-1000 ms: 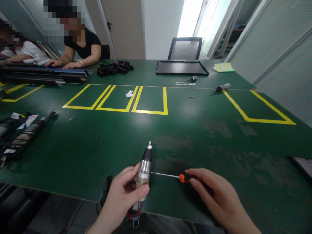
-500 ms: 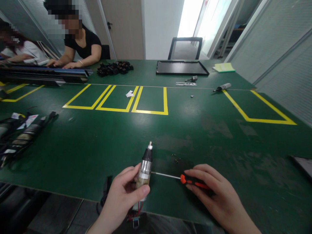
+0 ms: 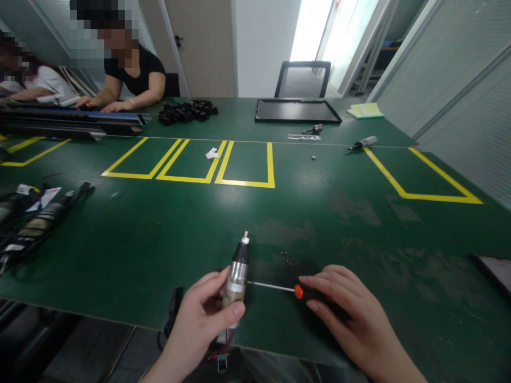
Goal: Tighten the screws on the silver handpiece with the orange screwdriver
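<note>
My left hand (image 3: 207, 314) is wrapped round an electric screwdriver (image 3: 238, 276) with a black nose and a metal band, its tip angled up and away. Red wires and a small part (image 3: 222, 364) dangle from its lower end. My right hand (image 3: 345, 311) holds a hand screwdriver (image 3: 275, 287) by its red and black handle, which the fingers mostly cover. The thin shaft lies nearly level, its tip against the right side of the metal body. Several tiny screws (image 3: 288, 259) are scattered on the green table (image 3: 191, 223) just beyond the shaft.
More electric screwdrivers with cables (image 3: 40, 223) lie at left. Across the table are a heap of black parts (image 3: 187, 111), a black framed panel (image 3: 297, 111), a green notepad (image 3: 366, 110) and another grey tool (image 3: 364, 142). Two people sit at far left; one person's hands (image 3: 109, 106) rest on long panels.
The fingers of my right hand have shifted and rolled round the handle, hiding more of it. My left hand and the electric screwdriver stay almost where they were.
</note>
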### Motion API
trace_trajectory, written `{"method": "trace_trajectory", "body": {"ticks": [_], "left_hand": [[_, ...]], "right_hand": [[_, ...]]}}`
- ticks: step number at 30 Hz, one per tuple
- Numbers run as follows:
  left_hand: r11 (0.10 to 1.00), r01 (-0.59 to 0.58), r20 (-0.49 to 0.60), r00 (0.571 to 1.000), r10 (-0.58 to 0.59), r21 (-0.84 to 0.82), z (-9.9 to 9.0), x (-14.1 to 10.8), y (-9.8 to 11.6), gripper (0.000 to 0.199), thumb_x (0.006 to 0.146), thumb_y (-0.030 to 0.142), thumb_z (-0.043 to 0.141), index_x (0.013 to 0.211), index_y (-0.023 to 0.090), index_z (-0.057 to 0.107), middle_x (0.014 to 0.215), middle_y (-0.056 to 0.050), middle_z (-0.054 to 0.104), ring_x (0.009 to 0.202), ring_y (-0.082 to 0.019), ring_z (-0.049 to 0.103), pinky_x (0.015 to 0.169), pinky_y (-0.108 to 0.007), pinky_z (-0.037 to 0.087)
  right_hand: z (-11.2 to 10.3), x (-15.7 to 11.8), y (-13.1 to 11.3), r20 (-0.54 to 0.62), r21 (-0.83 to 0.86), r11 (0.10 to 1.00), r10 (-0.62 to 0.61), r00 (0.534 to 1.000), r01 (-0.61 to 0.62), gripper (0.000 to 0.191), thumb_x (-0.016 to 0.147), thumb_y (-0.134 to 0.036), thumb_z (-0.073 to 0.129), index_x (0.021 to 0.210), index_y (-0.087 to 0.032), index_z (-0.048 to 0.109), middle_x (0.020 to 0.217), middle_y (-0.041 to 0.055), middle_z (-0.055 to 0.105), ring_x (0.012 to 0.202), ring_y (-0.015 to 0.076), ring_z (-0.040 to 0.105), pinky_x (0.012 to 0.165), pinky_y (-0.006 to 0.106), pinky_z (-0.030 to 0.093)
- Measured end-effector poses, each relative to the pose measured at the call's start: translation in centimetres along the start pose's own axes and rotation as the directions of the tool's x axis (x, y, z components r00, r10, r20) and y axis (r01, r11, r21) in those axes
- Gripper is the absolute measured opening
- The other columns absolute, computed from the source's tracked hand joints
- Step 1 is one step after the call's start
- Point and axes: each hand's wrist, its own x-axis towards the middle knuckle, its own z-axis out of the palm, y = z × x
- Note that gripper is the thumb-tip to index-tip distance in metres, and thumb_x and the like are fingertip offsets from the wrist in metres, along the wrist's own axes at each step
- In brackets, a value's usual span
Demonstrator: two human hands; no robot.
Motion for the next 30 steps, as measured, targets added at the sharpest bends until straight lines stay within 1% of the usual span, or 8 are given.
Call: {"method": "trace_trajectory", "body": {"ticks": [2, 7, 10, 12, 16, 20, 26, 30], "left_hand": [[1.0, 0.003, -0.004, 1.0, -0.003, 0.002, 0.0, 0.1, 0.0, 0.04, 0.068, 0.039, 0.089, 0.105, 0.024, 0.084, 0.084, -0.002, 0.058, 0.073, -0.017, 0.058, 0.059, -0.023, 0.05], [1.0, -0.018, 0.003, 1.0, 0.018, 0.011, 0.1, 0.1, 0.1, 0.038, 0.069, 0.038, 0.088, 0.105, 0.025, 0.084, 0.081, -0.001, 0.057, 0.071, -0.015, 0.056, 0.058, -0.021, 0.047], [1.0, -0.009, 0.003, 1.0, 0.009, -0.008, 0.1, 0.1, 0.2, 0.038, 0.069, 0.038, 0.088, 0.105, 0.025, 0.084, 0.083, -0.001, 0.057, 0.072, -0.016, 0.057, 0.058, -0.022, 0.049], [1.0, -0.006, 0.004, 1.0, 0.006, -0.012, 0.1, 0.1, 0.2, 0.039, 0.069, 0.039, 0.088, 0.105, 0.025, 0.084, 0.082, -0.001, 0.057, 0.072, -0.016, 0.056, 0.057, -0.022, 0.049], [1.0, -0.005, 0.012, 1.0, 0.005, -0.012, 0.0, 0.1, 0.1, 0.038, 0.07, 0.039, 0.088, 0.105, 0.026, 0.083, 0.082, -0.001, 0.056, 0.07, -0.015, 0.056, 0.057, -0.022, 0.049], [1.0, -0.009, 0.007, 1.0, 0.009, -0.011, 0.1, 0.0, 0.2, 0.038, 0.069, 0.04, 0.088, 0.104, 0.025, 0.084, 0.082, -0.001, 0.055, 0.071, -0.016, 0.056, 0.057, -0.022, 0.049], [1.0, -0.007, 0.013, 1.0, 0.008, -0.009, -0.1, 0.0, 0.0, 0.038, 0.07, 0.038, 0.088, 0.106, 0.026, 0.083, 0.084, -0.001, 0.056, 0.072, -0.016, 0.056, 0.058, -0.022, 0.048], [1.0, -0.005, 0.014, 1.0, 0.005, -0.001, -0.1, 0.0, 0.0, 0.038, 0.071, 0.038, 0.088, 0.107, 0.026, 0.083, 0.085, -0.001, 0.057, 0.072, -0.015, 0.056, 0.059, -0.022, 0.048]], "right_hand": [[0.2, -0.2, 0.2, 0.001, 0.007, 1.0, 0.004, 1.0, -0.004, 0.03, 0.09, -0.018, 0.069, 0.118, -0.03, 0.072, 0.098, 0.0041, 0.076, 0.092, 0.0214, 0.072, 0.083, 0.033, 0.06], [0.5, -0.5, -0.1, 0.057, 0.044, 0.993, 0.106, 0.993, -0.108, 0.03, 0.09, -0.019, 0.069, 0.119, -0.028, 0.071, 0.104, 0.0051, 0.075, 0.089, 0.0177, 0.076, 0.074, 0.023, 0.062], [0.3, -0.5, -0.5, 0.075, 0.024, 0.992, 0.122, 0.99, -0.124, 0.029, 0.088, -0.025, 0.072, 0.117, -0.026, 0.072, 0.104, 0.0063, 0.077, 0.088, 0.0194, 0.077, 0.074, 0.025, 0.063], [0.0, -0.5, -0.6, 0.082, 0.028, 0.993, 0.113, 0.99, -0.115, 0.027, 0.091, -0.028, 0.067, 0.118, -0.025, 0.072, 0.102, 0.0067, 0.079, 0.087, 0.02, 0.078, 0.073, 0.026, 0.063], [0.1, -0.7, -0.4, 0.072, 0.02, 0.993, 0.116, 0.991, -0.118, 0.028, 0.098, -0.024, 0.056, 0.122, -0.026, 0.07, 0.101, 0.0055, 0.081, 0.087, 0.0191, 0.079, 0.073, 0.026, 0.063], [0.3, -0.6, 0.0, 0.021, 0.037, 0.994, 0.098, 0.995, -0.099, 0.029, 0.095, -0.021, 0.061, 0.122, -0.027, 0.07, 0.1, 0.0054, 0.081, 0.087, 0.0196, 0.078, 0.073, 0.027, 0.063], [0.3, -0.2, 0.2, -0.017, 0.027, 1.0, -0.004, 1.0, 0.004, 0.033, 0.09, -0.014, 0.067, 0.119, -0.029, 0.072, 0.101, 0.0054, 0.076, 0.092, 0.0218, 0.071, 0.08, 0.034, 0.061], [0.5, -0.6, 0.6, -0.039, -0.012, 0.999, 0.034, 0.999, -0.035, 0.036, 0.089, -0.016, 0.069, 0.122, -0.03, 0.071, 0.11, 0.0074, 0.071, 0.099, 0.0228, 0.069, 0.081, 0.034, 0.062]]}}
